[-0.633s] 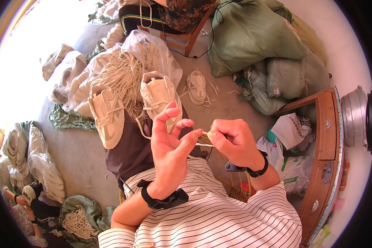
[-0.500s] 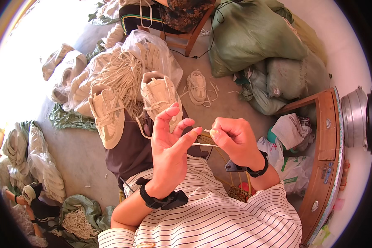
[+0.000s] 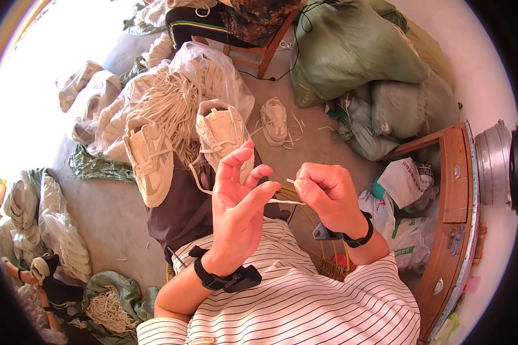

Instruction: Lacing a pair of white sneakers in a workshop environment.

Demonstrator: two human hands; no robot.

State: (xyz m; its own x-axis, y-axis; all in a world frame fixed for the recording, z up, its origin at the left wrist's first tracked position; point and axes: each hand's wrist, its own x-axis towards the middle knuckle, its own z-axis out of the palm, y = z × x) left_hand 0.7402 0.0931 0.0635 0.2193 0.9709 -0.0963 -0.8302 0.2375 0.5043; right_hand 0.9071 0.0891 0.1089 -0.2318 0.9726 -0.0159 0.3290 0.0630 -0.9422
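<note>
My right hand (image 3: 327, 192) is closed in a pinch on a cream shoelace, its tip (image 3: 290, 181) poking out toward my left hand. My left hand (image 3: 237, 207) has its thumb and forefinger close together, with the other fingers raised and loosely curled. The lace (image 3: 286, 202) runs between both hands; where the left fingers meet it is partly hidden. Beyond my left hand a beige sneaker (image 3: 220, 129) rests at my knees, its lace leading down behind that hand. Another laced beige sneaker (image 3: 149, 164) lies to its left, toe toward me.
A bundle of loose laces (image 3: 167, 109) lies among bagged shoes ahead. One sneaker (image 3: 274, 122) sits on the floor. Green sacks (image 3: 357, 54) are piled far right, beside a wooden drawer cabinet (image 3: 454, 190). Another person sits on a wooden chair (image 3: 266, 52); another's arms show at lower left.
My left hand has shifted very slightly, its fingers barely moving. My right hand keeps its pinch almost in place. At the top, the lace hanging by the seated person has risen.
</note>
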